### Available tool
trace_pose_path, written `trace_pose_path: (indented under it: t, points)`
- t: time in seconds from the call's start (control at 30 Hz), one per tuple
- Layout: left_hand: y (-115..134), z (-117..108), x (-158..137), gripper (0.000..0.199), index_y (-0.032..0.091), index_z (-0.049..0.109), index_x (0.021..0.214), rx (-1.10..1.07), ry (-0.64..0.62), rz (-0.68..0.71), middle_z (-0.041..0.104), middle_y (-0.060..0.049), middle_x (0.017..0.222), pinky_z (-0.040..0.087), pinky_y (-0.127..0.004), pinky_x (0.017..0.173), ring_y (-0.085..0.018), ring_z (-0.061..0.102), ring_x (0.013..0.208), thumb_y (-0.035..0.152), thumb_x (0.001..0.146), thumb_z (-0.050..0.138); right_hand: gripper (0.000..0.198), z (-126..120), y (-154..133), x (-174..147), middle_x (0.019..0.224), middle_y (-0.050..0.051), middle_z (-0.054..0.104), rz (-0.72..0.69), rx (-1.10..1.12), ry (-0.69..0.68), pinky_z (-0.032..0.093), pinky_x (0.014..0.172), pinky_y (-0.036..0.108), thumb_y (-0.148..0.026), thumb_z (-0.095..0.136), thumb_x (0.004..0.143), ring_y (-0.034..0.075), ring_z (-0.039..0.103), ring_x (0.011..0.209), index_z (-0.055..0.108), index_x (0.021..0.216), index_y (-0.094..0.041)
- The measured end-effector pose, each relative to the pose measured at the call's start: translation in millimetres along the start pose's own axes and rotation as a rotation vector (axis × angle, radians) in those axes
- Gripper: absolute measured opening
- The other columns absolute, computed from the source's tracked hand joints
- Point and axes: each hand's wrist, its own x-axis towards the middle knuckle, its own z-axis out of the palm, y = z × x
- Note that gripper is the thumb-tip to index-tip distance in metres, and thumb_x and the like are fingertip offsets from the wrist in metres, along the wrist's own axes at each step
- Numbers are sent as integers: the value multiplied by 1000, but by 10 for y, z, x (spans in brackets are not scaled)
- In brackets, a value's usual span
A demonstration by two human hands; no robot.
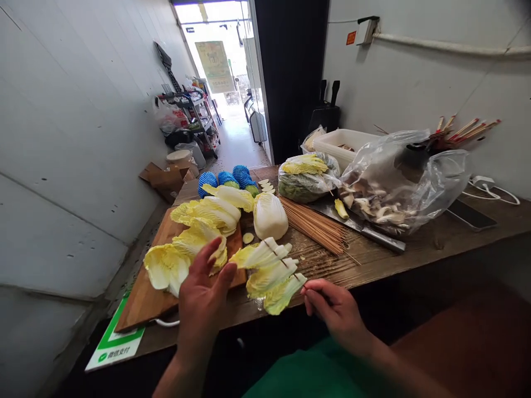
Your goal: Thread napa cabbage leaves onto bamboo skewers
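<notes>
My right hand (332, 307) is closed in a pinch at the near end of a thin skewer that runs through napa cabbage leaves (271, 276), three lying side by side in the air above the table's front edge. My left hand (205, 293) is open, thumb and fingers apart, just left of the skewered leaves. Behind it, loose yellow-white cabbage leaves (166, 265) lie spread over a wooden cutting board (141, 304). The white cabbage head (269, 215) stands beside the board, and a bundle of bamboo skewers (317, 224) lies to its right.
A knife (381, 239) lies right of the skewers. Beyond it sit a clear bag of mushrooms (385, 210), a bagged bundle of greens (305, 182), a white bin (348, 141) and a phone (473, 214). Blue-netted produce (243, 176) is at the far edge. A green-and-white sign (116, 345) juts out front left.
</notes>
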Motion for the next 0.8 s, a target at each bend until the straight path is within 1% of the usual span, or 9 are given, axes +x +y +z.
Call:
trace_pose_path:
  t: [0.03,0.07,0.13,0.23,0.3,0.37,0.53,0.63,0.8]
  points:
    - [73,-21,47,44,25,67,107,88,-81,70,58,-2,123,28,-28,105,-23,44,121,33,65,75,17,-26,-27,1,56,-3,53,-6,-37,-28,41,53,23,-31,49,89,10,49,52,62,86,-20]
    - [129,-28,78,39,23,70,101,141,-162,96,61,-3,119,29,-28,104,-24,45,120,33,64,76,18,-43,-49,-1,56,-3,52,-12,-66,-54,42,56,24,-31,49,89,11,50,54,62,86,-20]
    - [174,-22,106,31,19,74,91,151,-257,40,67,-7,108,38,-29,98,-26,53,111,33,63,76,20,-61,-76,-13,57,-3,52,-20,-102,-94,42,58,24,-31,48,89,11,50,55,63,85,-19]
    - [85,-31,124,33,16,74,87,63,-291,-157,72,-8,92,48,-29,78,-24,62,89,34,60,78,21,-70,-86,-31,56,-3,51,-1,-107,-143,41,57,24,-31,47,90,10,49,53,63,84,-19]
    - [-16,-61,152,36,15,73,90,22,-340,-244,72,-8,88,49,-28,74,-22,63,83,33,59,79,21,-82,-87,-33,55,-4,50,36,-84,-179,40,54,23,-31,47,89,9,47,51,62,85,-17]
    - [-100,-89,189,32,15,74,86,-1,-388,-301,72,-8,85,49,-26,73,-20,63,80,32,59,79,20,-100,-93,-26,54,-4,49,70,-67,-216,38,52,22,-31,48,89,9,45,49,62,85,-17]
    - [-173,-84,228,21,14,74,72,-46,-444,-381,71,-6,72,48,-24,64,-16,62,66,30,58,79,22,-153,-116,-8,53,-5,44,138,-49,-272,34,47,21,-32,47,89,8,40,48,62,83,-17]
    - [-194,-74,208,19,14,74,72,-62,-483,-414,71,-6,73,48,-25,63,-16,62,66,29,61,78,23,-177,-119,-19,54,-5,41,175,-24,-285,30,45,21,-34,48,89,8,36,48,62,82,-17]
    - [-227,-71,170,18,13,74,74,-61,-559,-467,71,-7,75,47,-22,62,-14,60,66,29,64,76,23,-202,-124,-55,55,-5,40,169,-26,-279,28,46,21,-32,47,89,7,34,49,62,83,-15]
